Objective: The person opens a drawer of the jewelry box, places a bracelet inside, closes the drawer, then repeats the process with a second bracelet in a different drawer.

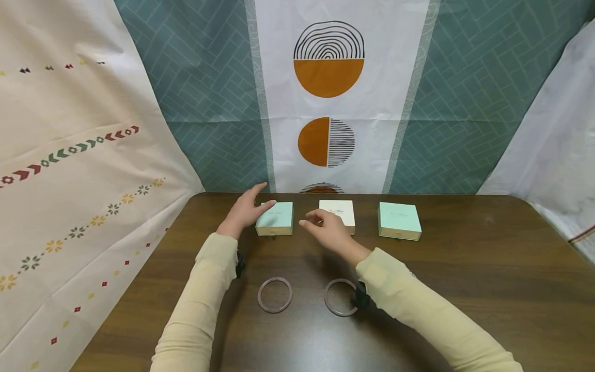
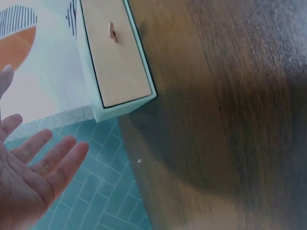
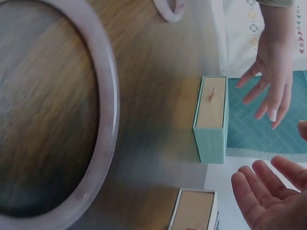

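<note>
My left hand (image 1: 244, 212) hovers by the left end of a mint-green drawer box (image 1: 279, 217), fingers spread and thumb overlapping the box in the head view. In the left wrist view, that box's beige front (image 2: 120, 62) shows a small ribbon pull (image 2: 112, 32). My right hand (image 1: 331, 231) is in the air in front of a white drawer box (image 1: 343, 209), hiding part of it; its fingers are loosely bent with nothing between them. Two pale pinkish bangles lie nearer: a left bangle (image 1: 275, 311) and a right bangle (image 1: 327, 299), the latter partly behind my right wrist.
A second mint-green box (image 1: 400, 221) stands to the right of the white one. All three boxes are near the back edge of the brown wooden table (image 1: 474, 289). Behind it hangs a patterned cloth (image 1: 214, 103), with a cream cloth (image 1: 69, 206) at the left.
</note>
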